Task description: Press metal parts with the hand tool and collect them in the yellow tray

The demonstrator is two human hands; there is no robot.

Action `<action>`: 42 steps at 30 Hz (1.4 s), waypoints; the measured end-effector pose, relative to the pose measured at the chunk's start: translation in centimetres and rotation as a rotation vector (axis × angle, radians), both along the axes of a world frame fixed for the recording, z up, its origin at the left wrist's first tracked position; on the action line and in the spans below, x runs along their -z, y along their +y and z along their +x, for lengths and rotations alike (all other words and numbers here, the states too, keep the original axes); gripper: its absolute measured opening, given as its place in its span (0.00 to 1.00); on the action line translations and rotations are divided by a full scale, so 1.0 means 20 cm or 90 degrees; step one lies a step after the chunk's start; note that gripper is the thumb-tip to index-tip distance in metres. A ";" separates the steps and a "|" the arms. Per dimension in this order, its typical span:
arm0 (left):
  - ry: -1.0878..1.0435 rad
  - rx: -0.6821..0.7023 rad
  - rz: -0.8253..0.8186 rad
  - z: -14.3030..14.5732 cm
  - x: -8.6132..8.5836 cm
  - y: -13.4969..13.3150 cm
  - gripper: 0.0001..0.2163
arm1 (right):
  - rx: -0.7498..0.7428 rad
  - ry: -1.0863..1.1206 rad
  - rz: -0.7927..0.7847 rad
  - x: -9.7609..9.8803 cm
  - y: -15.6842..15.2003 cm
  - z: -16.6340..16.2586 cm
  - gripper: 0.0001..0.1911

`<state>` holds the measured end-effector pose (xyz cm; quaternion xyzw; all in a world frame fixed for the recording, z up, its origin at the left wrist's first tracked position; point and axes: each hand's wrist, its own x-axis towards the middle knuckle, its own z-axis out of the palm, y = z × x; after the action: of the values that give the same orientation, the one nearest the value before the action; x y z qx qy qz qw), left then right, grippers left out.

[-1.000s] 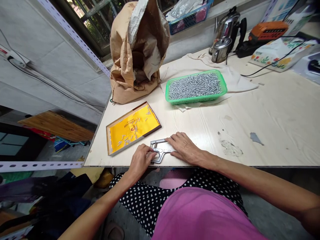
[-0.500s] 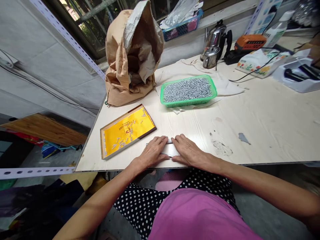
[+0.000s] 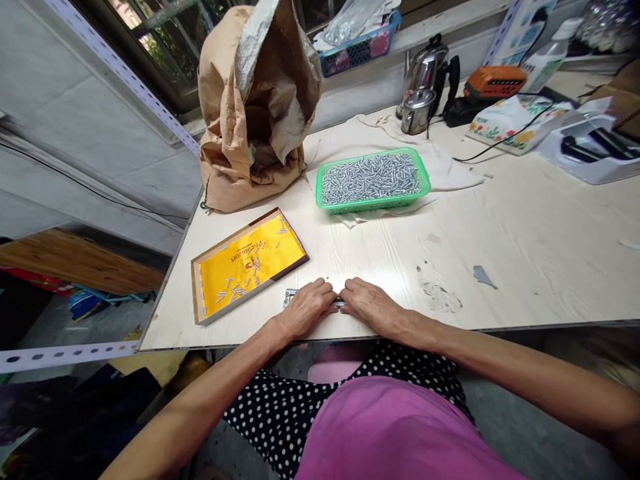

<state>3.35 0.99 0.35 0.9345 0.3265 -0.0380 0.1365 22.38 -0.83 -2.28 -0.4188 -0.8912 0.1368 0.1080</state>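
Note:
My left hand (image 3: 309, 308) is closed on a narrow silvery metal strip (image 3: 290, 295) near the table's front edge. The strip's left end, which has holes or cutouts, sticks out past that hand; most of its length is hidden. My right hand (image 3: 373, 305) meets the left one, its fingers closed on the same metal piece, a sliver of which shows between the fingertips. Left of the hands lies a shallow tray (image 3: 300, 261) with a yellow printed bottom and several loose screws (image 3: 237, 291). Farther back, a green plastic basket (image 3: 425, 180) is heaped with small silvery screws (image 3: 370, 177).
A big open brown paper sack (image 3: 225, 160) stands at the back left. Behind the basket are a white cloth (image 3: 453, 173), a metal kettle (image 3: 431, 67) and a small metal pot (image 3: 417, 112). An orange device (image 3: 495, 83) and a white holder (image 3: 575, 163) sit at the back right.
My fingertips and thumbs have drawn together. Two long edges that showed apart between my hands now appear as one narrow strip, and its left end has come into view.

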 end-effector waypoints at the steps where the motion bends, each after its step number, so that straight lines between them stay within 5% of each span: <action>1: -0.002 0.002 0.001 0.00 0.01 0.00 0.16 | -0.008 0.000 0.004 0.01 0.01 0.00 0.05; 9: -0.022 -0.040 0.003 0.00 -0.01 0.00 0.16 | 0.007 0.055 0.019 0.00 0.02 0.02 0.07; 13: -0.075 -0.112 0.088 -0.01 0.02 -0.10 0.18 | 0.014 0.085 0.017 -0.04 0.06 0.07 0.20; 21: -0.194 -0.132 0.124 0.03 0.18 -0.39 0.15 | 0.066 0.011 0.010 0.01 0.28 0.07 0.08; 26: -0.215 -0.122 0.081 0.02 0.18 -0.39 0.16 | 0.096 -0.093 0.034 -0.10 0.35 -0.05 0.08; 34: -0.216 -0.175 0.024 0.03 0.22 -0.42 0.16 | -0.369 -0.067 0.118 -0.17 0.14 -0.48 0.06; 42: -0.169 -0.197 0.069 0.04 0.25 -0.46 0.15 | -0.436 -0.038 0.132 -0.06 0.18 -0.64 0.09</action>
<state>4.13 -8.19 -4.57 0.8760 0.4467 0.1245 0.1324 9.67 2.80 -1.12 -0.0862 -0.9918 0.0615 0.0720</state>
